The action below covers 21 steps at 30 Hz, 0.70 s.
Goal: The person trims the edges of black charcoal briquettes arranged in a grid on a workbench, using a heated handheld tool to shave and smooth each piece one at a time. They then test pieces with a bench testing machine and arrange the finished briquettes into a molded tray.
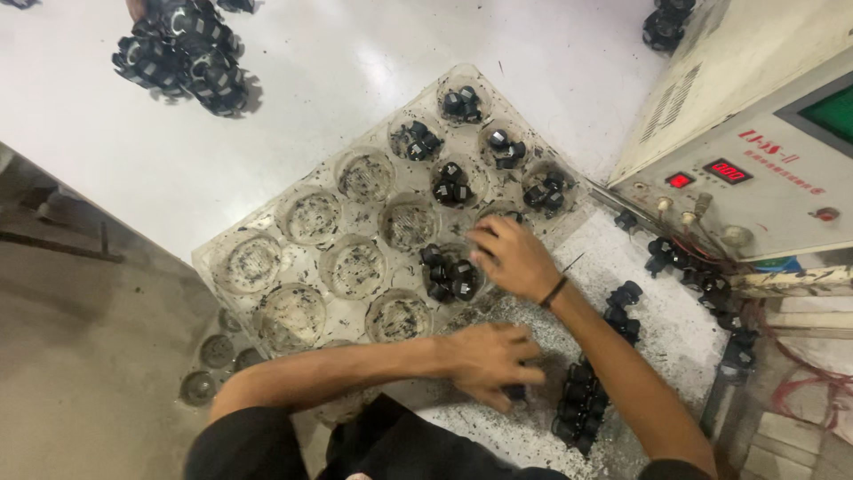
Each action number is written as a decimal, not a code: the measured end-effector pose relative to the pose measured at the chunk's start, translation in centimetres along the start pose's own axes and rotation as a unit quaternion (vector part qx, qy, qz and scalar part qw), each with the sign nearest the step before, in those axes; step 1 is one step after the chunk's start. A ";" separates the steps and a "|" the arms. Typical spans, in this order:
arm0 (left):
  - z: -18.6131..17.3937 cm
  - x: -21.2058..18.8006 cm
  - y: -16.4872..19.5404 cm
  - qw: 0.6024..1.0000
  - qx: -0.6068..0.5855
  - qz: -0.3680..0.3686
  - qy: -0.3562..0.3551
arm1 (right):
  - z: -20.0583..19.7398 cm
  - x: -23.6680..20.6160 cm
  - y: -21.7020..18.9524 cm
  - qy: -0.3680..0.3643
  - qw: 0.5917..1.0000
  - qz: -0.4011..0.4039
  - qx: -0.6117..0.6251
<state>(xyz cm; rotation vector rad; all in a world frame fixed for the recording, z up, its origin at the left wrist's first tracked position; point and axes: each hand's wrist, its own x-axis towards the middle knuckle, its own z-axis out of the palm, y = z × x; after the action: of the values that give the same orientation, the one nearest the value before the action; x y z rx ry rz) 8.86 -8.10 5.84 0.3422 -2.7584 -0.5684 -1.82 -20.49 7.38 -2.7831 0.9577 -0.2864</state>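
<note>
A clear plastic tray (267, 233) with round wells lies on the white table. Several wells on its right side hold clusters of small black parts (450, 274); the wells on the left hold only dark debris. My right hand (513, 258) reaches over the tray's near right side, fingertips at a well beside a cluster of black parts. My left hand (487, 360) rests low on the littered table surface in front of the tray, fingers curled over a small black part (514, 392).
A beige machine (755, 142) with red digit displays, knobs and wires stands at the right. A row of black parts (591, 391) lies beside my right forearm. Piles of black parts (187, 53) sit at the far left and another pile (665, 25) at the far right.
</note>
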 end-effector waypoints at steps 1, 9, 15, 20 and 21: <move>-2.3 -2.3 -1.3 0.998 0.032 -0.033 0.053 | 0.1 -1.3 0.0 0.026 0.997 -0.038 -0.069; -12.5 -14.8 -14.7 0.821 0.232 -0.491 0.175 | 1.0 0.4 0.9 0.024 0.991 0.077 0.107; -11.2 -14.7 -12.5 0.837 0.248 -0.435 0.222 | 2.4 4.7 -2.0 0.138 0.978 0.020 0.156; -6.5 -12.0 -8.1 0.927 0.059 -0.353 0.115 | 3.0 5.7 -1.6 0.138 0.976 -0.034 0.166; -5.7 -12.1 -8.0 0.917 0.058 -0.367 0.145 | 2.5 4.7 -0.6 0.104 0.984 -0.004 0.142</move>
<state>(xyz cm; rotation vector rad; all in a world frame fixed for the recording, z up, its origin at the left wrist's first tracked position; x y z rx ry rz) 23.33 -13.70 4.50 1.3972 -2.3141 -0.4582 2.75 -22.70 5.65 -2.5323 0.8707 -0.6705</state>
